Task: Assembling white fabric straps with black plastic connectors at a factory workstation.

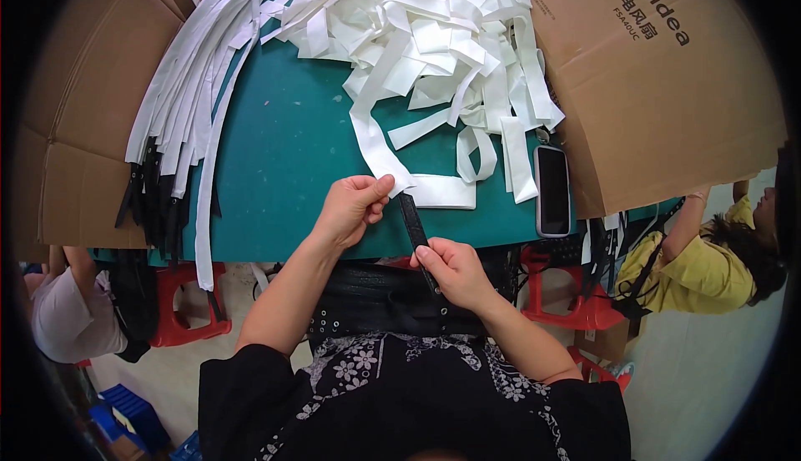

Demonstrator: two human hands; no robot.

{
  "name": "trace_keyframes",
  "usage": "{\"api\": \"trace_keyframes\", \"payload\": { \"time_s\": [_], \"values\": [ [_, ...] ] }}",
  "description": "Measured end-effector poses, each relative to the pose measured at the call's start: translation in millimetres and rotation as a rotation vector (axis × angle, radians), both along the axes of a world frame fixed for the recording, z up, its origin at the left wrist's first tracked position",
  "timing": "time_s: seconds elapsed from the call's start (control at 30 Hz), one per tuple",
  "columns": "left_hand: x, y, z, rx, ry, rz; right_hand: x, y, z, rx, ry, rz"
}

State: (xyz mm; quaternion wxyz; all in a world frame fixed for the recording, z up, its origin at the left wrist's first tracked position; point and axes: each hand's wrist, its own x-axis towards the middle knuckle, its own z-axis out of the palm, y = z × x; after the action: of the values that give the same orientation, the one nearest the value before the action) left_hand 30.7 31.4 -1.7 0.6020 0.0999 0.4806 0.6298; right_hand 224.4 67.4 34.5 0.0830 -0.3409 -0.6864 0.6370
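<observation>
My left hand (355, 211) pinches the lower end of a white fabric-like strip (377, 146) between thumb and fingers. In my right hand (453, 271) is a narrow black strap (412, 223), gripped partway along and slanting up to the strip's end. Whether the strap's tip sits inside the strip or under it, I cannot tell. That strip trails up into a big tangled pile of white strips (434, 48). Just behind my left hand another folded white strip (446, 192) lies flat. Black straps with metal eyelets (367, 294) lie across my lap at the table's near edge.
On the green table (284, 119), a bundle of black straps in white strips (183, 119) hangs over the left front edge. A phone (552, 190) lies at right. Cardboard panels (92, 119) flank both sides. Red stools (576, 298) and two other people, one in yellow (701, 269), are nearby.
</observation>
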Motion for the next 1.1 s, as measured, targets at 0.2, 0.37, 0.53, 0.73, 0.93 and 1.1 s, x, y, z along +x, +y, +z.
{"api": "trace_keyframes", "payload": {
  "time_s": [0.2,0.37,0.53,0.73,0.93,1.1],
  "values": [
    [-4.7,-3.9,-5.0,-0.018,0.010,-0.057,-5.9,-1.3,-3.1,-0.147,0.060,-0.053],
    [-9.0,-7.1,-6.6,-0.066,-0.043,-0.100,-8.2,0.8,-11.6,-0.180,0.050,-0.002],
    [-14.7,-7.9,-3.0,-0.120,-0.022,-0.145,-6.8,3.4,-14.9,-0.388,0.064,-0.004],
    [-17.2,-12.6,-4.8,-0.175,0.212,-0.212,-11.1,-0.8,-8.0,-0.706,0.083,-0.102],
    [-17.8,-15.7,-8.8,-0.200,-0.054,-0.181,-10.6,-16.3,-27.7,-0.158,0.030,-0.030],
    [-21.9,-18.9,-7.3,-0.249,0.035,-0.242,-7.8,-4.6,-22.9,-0.637,0.043,-0.013]
  ]
}}
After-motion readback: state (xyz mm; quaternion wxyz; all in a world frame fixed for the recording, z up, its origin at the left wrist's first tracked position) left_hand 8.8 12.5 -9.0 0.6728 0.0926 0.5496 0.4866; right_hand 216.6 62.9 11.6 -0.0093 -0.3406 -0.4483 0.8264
